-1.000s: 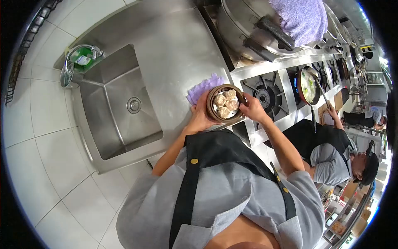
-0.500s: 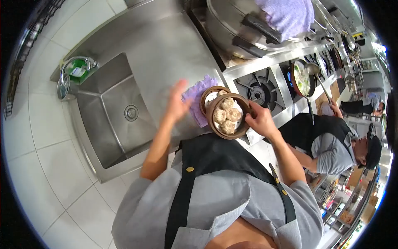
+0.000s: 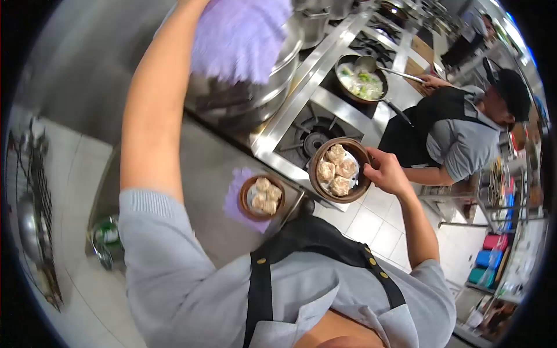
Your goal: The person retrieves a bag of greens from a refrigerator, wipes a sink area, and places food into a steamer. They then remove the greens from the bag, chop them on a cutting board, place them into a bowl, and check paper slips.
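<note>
My right hand (image 3: 389, 171) grips the rim of a round bamboo steamer basket (image 3: 364, 184), thumb at its edge. Inside it, several dumplings (image 3: 335, 169) sit on a white perforated liner. A second steamer basket (image 3: 242, 202), also holding dumplings, rests on a purple cloth (image 3: 232, 188) on the steel counter. My left arm stretches up to the top edge of the view, where only part of my left hand (image 3: 194, 3) shows, by a purple towel (image 3: 239, 43) draped over a large steel pot (image 3: 278, 87). Its fingers are out of sight.
A gas burner (image 3: 316, 138) lies beyond the held basket. Behind it, a co-worker (image 3: 458, 130) stirs food in a frying pan (image 3: 361, 81) with a ladle (image 3: 400, 73). The pan's handle points toward my right side. A green bottle (image 3: 107, 232) stands at the left.
My left hand has gone from near the purple cloth up to the towel on the pot. The held basket has moved right, away from the second basket. The view has shifted toward the stove.
</note>
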### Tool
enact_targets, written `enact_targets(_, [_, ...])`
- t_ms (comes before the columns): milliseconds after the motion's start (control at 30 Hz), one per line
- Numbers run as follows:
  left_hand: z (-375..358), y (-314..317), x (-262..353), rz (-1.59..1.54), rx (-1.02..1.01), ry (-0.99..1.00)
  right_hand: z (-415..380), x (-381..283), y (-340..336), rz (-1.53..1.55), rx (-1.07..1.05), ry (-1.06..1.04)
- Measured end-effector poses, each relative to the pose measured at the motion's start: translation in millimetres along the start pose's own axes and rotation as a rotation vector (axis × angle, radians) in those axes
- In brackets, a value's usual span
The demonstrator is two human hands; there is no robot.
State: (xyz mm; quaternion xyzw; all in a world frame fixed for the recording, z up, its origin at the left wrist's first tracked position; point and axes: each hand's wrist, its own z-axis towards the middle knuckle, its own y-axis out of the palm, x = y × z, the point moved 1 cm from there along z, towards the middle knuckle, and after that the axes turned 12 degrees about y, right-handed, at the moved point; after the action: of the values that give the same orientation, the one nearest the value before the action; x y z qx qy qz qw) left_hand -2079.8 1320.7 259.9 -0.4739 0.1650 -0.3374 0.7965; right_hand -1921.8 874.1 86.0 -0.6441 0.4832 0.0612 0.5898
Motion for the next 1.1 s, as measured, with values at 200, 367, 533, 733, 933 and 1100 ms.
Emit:
enact_targets(200, [44,9,-47,0.225,-0.003,0.052,38,-19,-95,0.063,-0.011,-0.045])
enact_targets(367, [56,-56,-109,-0.097,-0.161,-0.231,82,-117,-157,-0.064,0.047,-0.137])
enact_targets(533, [62,-70,-226,-0.809,-0.062,-0.308,183,-194,-133,-0.113,0.063,-0.438])
enact_targets(733, [61,-75,-302,-0.863,-0.024,-0.295,299,-251,2,-0.295,-0.355,-0.33])
enact_targets(933, [47,-80,-274,-0.839,-0.14,-0.247,267,-245,29,-0.303,-0.474,-0.417])
enact_targets(1100, [73,-70,-312,-0.893,-0.111,-0.222,124,-131,39,-0.211,-0.801,-0.643])
